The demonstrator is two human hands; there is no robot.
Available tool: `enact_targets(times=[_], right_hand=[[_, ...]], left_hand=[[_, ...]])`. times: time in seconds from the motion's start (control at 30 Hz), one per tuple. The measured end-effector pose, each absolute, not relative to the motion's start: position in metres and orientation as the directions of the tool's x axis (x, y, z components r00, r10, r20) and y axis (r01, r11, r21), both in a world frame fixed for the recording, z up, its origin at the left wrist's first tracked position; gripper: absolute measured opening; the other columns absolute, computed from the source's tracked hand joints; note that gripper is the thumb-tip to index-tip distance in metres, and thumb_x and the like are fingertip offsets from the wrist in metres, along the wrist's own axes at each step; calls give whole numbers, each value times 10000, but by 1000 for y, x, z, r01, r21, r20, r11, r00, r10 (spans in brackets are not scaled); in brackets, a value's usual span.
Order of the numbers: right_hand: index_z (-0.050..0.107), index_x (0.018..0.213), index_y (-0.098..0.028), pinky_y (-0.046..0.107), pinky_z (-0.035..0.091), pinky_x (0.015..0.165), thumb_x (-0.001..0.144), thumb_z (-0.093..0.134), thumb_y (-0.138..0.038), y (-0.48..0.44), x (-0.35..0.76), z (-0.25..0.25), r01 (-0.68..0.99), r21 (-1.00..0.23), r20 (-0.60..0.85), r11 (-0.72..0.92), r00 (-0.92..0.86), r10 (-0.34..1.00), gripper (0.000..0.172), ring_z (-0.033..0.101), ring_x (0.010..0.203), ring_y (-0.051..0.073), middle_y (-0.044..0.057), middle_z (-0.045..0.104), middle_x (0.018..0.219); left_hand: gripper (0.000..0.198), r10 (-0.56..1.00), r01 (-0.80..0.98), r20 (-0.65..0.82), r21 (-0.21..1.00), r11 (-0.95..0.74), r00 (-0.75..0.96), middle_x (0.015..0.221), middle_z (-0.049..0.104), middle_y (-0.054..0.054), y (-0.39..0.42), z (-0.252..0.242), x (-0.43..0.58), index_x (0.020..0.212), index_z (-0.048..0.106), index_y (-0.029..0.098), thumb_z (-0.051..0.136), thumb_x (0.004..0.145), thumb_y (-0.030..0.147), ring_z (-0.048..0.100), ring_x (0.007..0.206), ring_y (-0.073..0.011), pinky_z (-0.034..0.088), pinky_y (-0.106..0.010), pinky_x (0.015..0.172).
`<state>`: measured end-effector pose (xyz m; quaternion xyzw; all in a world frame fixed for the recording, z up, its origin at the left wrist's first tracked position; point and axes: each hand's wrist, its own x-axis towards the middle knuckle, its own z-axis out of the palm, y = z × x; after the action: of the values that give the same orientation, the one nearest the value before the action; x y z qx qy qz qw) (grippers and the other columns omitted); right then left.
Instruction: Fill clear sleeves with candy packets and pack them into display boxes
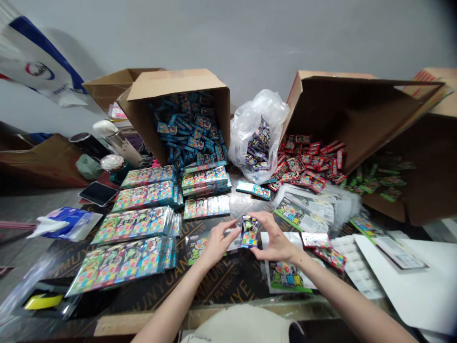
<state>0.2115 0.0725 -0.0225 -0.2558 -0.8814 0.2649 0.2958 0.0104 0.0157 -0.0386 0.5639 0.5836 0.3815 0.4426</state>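
Note:
My right hand (274, 240) grips a small purple candy box (249, 231) upright between thumb and fingers, its printed face towards me. Just left of it is my left hand (218, 244), thumb and index finger curled together beside the box's edge; what they pinch, if anything, is unclear. Beneath the hands lie a flat printed bag (197, 248) on the left and a green-edged printed bag (285, 280) on the right. Red candy boxes (333, 258) lie beside my right wrist. Beyond my hands rests a blue candy box (260, 191).
Stacks of wrapped multicoloured packs (119, 262) fill the left side. At the back stand a carton of blue boxes (174, 80), a clear plastic bag (246, 119) of purple ones, and a carton (332, 100) with red ones. White sheets (424, 286) lie at right, a phone (98, 193) at left.

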Motion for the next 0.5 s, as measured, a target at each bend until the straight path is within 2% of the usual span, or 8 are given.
enact_targets(times=[0.07, 0.1, 0.17, 0.27, 0.33, 0.43, 0.5], right_hand=[[305, 1300, -209, 457, 284, 980, 609, 623, -262, 78, 219, -32, 341, -584, 406, 737, -664, 629, 762, 430, 1120, 271, 101, 471, 1218], [308, 1299, -210, 467, 282, 979, 622, 619, -264, 81, 223, -37, 363, -564, 401, 741, -665, 630, 748, 432, 1122, 275, 102, 474, 1221], [311, 1305, -209, 480, 272, 985, 655, 607, -261, 86, 230, -47, 397, -532, 362, 748, -692, 624, 716, 429, 1137, 276, 105, 475, 1231], [271, 1333, -195, 480, 236, 1021, 693, 599, -268, 85, 233, -56, 396, -542, 267, 741, -755, 599, 722, 401, 1185, 266, 111, 443, 1283], [226, 1355, -188, 451, 226, 1043, 688, 613, -280, 80, 231, -55, 354, -594, 212, 723, -798, 564, 776, 391, 1204, 250, 110, 405, 1325], [191, 1371, -193, 409, 221, 1058, 674, 639, -298, 74, 226, -51, 290, -655, 154, 697, -853, 499, 835, 366, 1233, 236, 102, 358, 1365], [161, 1380, -188, 431, 180, 1066, 658, 672, -368, 72, 222, -49, 299, -656, 156, 693, -845, 512, 902, 309, 1268, 253, 118, 324, 1384]], left_hand=[[715, 995, 654, 28, 751, -87, 99, 1234, 504, -104, 10, -48, -2, 1229, 480, 215, 665, 595, 490, 419, 1149, -291, 256, -445, 1000], [857, 988, 754, 29, 643, -136, 153, 1264, 468, -110, 7, -54, -7, 1294, 393, 225, 708, 534, 466, 389, 1173, -301, 205, -480, 1022], [984, 975, 842, -7, 505, -187, 221, 1233, 474, -106, 2, -62, -15, 1357, 259, 226, 727, 507, 391, 409, 1146, -291, 195, -501, 1022], [979, 972, 857, 15, 469, -213, 233, 1208, 481, -88, -3, -66, -17, 1389, 125, 226, 669, 579, 295, 434, 1113, -259, 238, -471, 1015], [999, 967, 844, 50, 480, -241, 248, 1236, 465, -86, -4, -61, -15, 1394, 76, 224, 661, 586, 283, 420, 1136, -258, 211, -475, 1032], [1015, 949, 813, 73, 497, -302, 307, 1263, 452, -78, -3, -53, -12, 1393, 61, 225, 667, 580, 280, 410, 1161, -247, 145, -475, 1063], [1020, 947, 806, 86, 505, -309, 309, 1266, 453, -78, -2, -51, -12, 1392, 60, 224, 672, 579, 292, 416, 1161, -246, 138, -477, 1066]])
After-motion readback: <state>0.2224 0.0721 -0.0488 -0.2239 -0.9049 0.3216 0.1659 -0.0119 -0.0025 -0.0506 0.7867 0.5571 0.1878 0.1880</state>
